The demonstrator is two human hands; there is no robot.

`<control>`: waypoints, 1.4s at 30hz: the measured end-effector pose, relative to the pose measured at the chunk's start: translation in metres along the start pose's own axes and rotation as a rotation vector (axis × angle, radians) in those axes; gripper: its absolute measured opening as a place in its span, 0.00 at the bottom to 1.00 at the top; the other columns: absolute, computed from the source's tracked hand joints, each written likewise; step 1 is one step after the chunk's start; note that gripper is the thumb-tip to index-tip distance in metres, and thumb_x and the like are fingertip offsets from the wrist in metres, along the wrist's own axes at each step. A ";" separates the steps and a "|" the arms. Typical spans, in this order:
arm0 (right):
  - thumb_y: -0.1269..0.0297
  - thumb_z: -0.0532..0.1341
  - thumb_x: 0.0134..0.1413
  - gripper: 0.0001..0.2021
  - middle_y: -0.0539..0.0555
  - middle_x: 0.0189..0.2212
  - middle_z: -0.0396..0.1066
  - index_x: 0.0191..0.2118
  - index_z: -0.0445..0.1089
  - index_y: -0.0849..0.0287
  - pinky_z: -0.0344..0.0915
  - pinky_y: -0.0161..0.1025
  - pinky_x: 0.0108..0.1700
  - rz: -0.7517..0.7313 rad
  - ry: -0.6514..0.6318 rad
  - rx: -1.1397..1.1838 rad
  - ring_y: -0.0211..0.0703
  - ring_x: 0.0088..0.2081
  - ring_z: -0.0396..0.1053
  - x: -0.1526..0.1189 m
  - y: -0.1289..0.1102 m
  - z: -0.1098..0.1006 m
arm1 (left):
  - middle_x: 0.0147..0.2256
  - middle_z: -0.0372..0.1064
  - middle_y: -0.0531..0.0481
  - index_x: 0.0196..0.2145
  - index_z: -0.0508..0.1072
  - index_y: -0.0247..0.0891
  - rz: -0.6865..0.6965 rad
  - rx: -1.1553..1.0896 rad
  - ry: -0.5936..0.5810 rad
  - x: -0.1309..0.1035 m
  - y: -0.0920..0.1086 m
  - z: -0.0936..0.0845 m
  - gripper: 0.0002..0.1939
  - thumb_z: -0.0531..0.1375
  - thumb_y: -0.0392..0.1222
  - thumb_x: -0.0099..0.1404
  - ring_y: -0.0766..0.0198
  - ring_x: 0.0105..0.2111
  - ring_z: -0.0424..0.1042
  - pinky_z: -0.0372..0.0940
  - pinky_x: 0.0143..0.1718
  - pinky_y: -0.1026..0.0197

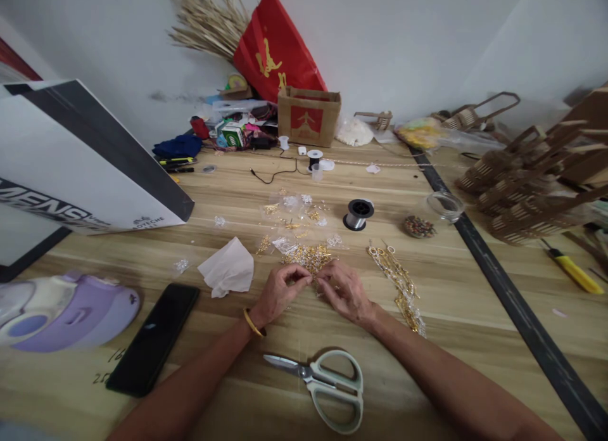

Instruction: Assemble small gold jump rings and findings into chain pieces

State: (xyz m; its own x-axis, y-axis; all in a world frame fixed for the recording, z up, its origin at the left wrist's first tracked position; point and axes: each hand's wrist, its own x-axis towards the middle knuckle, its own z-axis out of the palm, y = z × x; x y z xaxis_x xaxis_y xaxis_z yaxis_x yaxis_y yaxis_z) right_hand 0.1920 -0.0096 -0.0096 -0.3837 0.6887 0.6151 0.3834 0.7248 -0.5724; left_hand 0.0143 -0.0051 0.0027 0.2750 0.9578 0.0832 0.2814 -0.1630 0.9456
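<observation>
My left hand (284, 291) and my right hand (346, 290) meet over the table, just in front of a pile of small gold and silver beads (308, 257). Thumb and fingers of each hand are pinched together, and the fingertips nearly touch. Whatever sits between them is too small to make out. To the right of my right hand lie several gold and silver beaded chains (401, 286) in a bundle. Scissors with pale handles (327, 384) rest between my forearms. A spool of silvery wire (358, 215) stands beyond the bead pile.
A crumpled tissue (228, 268), a black phone (152, 339) and a purple-white device (80, 311) lie left. On the right are a glass jar of beads (422, 223), wooden baskets (517, 181) and a yellow cutter (574, 270). Small plastic bags (291, 203) and a paper bag (308, 118) stand farther back.
</observation>
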 end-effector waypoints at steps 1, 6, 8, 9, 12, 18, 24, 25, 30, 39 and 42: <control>0.71 0.54 0.58 0.03 0.54 0.27 0.67 0.35 0.64 0.58 0.62 0.40 0.32 -0.005 0.005 -0.004 0.42 0.29 0.63 0.000 0.000 0.000 | 0.24 0.69 0.51 0.25 0.72 0.32 0.000 -0.002 0.002 0.000 0.000 0.000 0.05 0.59 0.36 0.56 0.68 0.25 0.65 0.60 0.28 0.68; 0.71 0.54 0.58 0.03 0.55 0.27 0.67 0.35 0.64 0.59 0.62 0.40 0.32 -0.005 -0.017 -0.002 0.42 0.30 0.63 0.001 -0.001 0.000 | 0.24 0.69 0.51 0.26 0.72 0.33 -0.014 0.006 -0.008 -0.001 -0.002 0.001 0.05 0.59 0.37 0.57 0.68 0.26 0.65 0.60 0.28 0.68; 0.71 0.54 0.58 0.03 0.55 0.27 0.67 0.35 0.64 0.59 0.62 0.39 0.32 -0.005 -0.021 -0.001 0.42 0.30 0.63 0.001 -0.002 -0.001 | 0.24 0.69 0.51 0.26 0.72 0.33 -0.013 0.008 -0.008 -0.001 -0.003 0.001 0.05 0.59 0.37 0.57 0.68 0.26 0.65 0.60 0.28 0.68; 0.71 0.54 0.58 0.03 0.55 0.27 0.67 0.35 0.64 0.59 0.62 0.39 0.32 -0.006 -0.020 0.000 0.42 0.30 0.62 0.001 -0.002 -0.001 | 0.24 0.69 0.51 0.26 0.72 0.33 -0.012 0.006 -0.007 -0.001 -0.004 0.001 0.05 0.59 0.37 0.56 0.68 0.26 0.65 0.60 0.28 0.68; 0.71 0.54 0.58 0.03 0.54 0.27 0.67 0.35 0.64 0.59 0.62 0.39 0.32 -0.002 -0.019 -0.004 0.42 0.30 0.63 0.001 -0.002 0.000 | 0.24 0.69 0.51 0.27 0.72 0.33 -0.019 -0.008 -0.011 -0.001 -0.004 0.001 0.04 0.59 0.37 0.56 0.68 0.26 0.66 0.61 0.29 0.68; 0.70 0.54 0.59 0.03 0.54 0.27 0.67 0.35 0.64 0.59 0.62 0.39 0.32 -0.001 -0.024 0.000 0.41 0.30 0.63 0.001 0.000 0.001 | 0.24 0.69 0.51 0.26 0.72 0.33 -0.016 -0.011 -0.011 -0.001 -0.001 0.001 0.05 0.59 0.37 0.56 0.68 0.26 0.66 0.61 0.29 0.68; 0.70 0.53 0.59 0.03 0.53 0.26 0.66 0.35 0.64 0.58 0.62 0.38 0.32 0.012 -0.024 0.005 0.41 0.30 0.63 0.000 0.000 0.001 | 0.25 0.70 0.50 0.27 0.72 0.32 0.007 -0.009 -0.018 -0.002 0.001 0.000 0.05 0.59 0.37 0.56 0.67 0.27 0.67 0.62 0.29 0.67; 0.70 0.53 0.59 0.03 0.53 0.26 0.66 0.35 0.64 0.58 0.62 0.38 0.32 0.016 -0.023 0.005 0.41 0.30 0.63 0.000 0.000 0.001 | 0.25 0.70 0.50 0.27 0.72 0.32 0.010 -0.011 -0.019 -0.002 0.002 0.000 0.05 0.59 0.37 0.56 0.67 0.27 0.67 0.62 0.30 0.67; 0.69 0.54 0.59 0.03 0.53 0.27 0.66 0.35 0.64 0.58 0.62 0.39 0.33 0.010 -0.030 0.014 0.41 0.30 0.63 0.000 0.000 0.002 | 0.25 0.71 0.50 0.26 0.72 0.33 0.025 -0.001 -0.023 -0.002 0.004 -0.001 0.05 0.59 0.37 0.57 0.66 0.27 0.68 0.63 0.31 0.66; 0.70 0.53 0.60 0.04 0.54 0.27 0.67 0.36 0.64 0.59 0.63 0.39 0.33 0.001 -0.048 0.019 0.41 0.30 0.63 0.000 0.000 0.002 | 0.25 0.71 0.50 0.27 0.73 0.32 0.046 0.016 -0.022 -0.001 0.000 0.000 0.04 0.59 0.36 0.57 0.66 0.27 0.69 0.63 0.30 0.66; 0.70 0.53 0.60 0.04 0.54 0.28 0.67 0.36 0.64 0.59 0.63 0.39 0.33 0.014 -0.051 0.019 0.41 0.30 0.64 0.000 0.001 0.002 | 0.26 0.72 0.50 0.27 0.73 0.33 0.071 0.044 -0.035 -0.001 -0.001 -0.002 0.05 0.59 0.36 0.57 0.66 0.27 0.69 0.63 0.31 0.66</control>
State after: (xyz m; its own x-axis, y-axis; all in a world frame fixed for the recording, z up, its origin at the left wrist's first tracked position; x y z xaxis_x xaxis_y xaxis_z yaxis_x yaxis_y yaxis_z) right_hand 0.1910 -0.0089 -0.0110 -0.4209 0.6985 0.5787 0.3729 0.7148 -0.5916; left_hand 0.0120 -0.0051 0.0020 0.3273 0.9348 0.1378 0.2998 -0.2410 0.9231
